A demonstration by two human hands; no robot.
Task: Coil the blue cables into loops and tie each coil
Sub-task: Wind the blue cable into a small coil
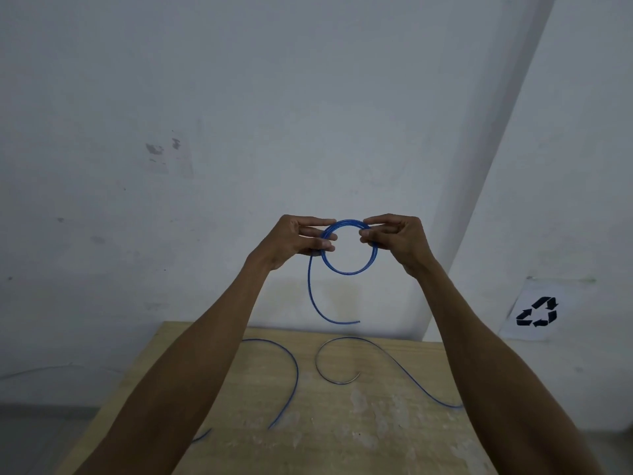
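I see a pale wall (239,97) filling most of the head view. Below it stands the wooden table (342,423), its top scuffed with light patches.

On the right part of the wall hangs a white sheet (537,311) printed with a black three-arrow recycling symbol. I can read no words, brand or label anywhere.

Two loose blue cables lie on the table: the left cable (294,365) curves in a long arc, and the right cable (404,371) hooks round and runs off under my right forearm. Neither is coiled.

Raised above the table's far edge, in front of the wall, is the blue coil (346,270), several turns stacked into one ring. My left hand (298,240) pinches its left side with fingers curled round the strands. My right hand (397,240) pinches its upper right the same way. A free tail (315,303) hangs from the left side and curls rightward in the air.

I judge the first cable wound but not yet tied, since the tail is loose. The tie comes next, then the two cables on the table.
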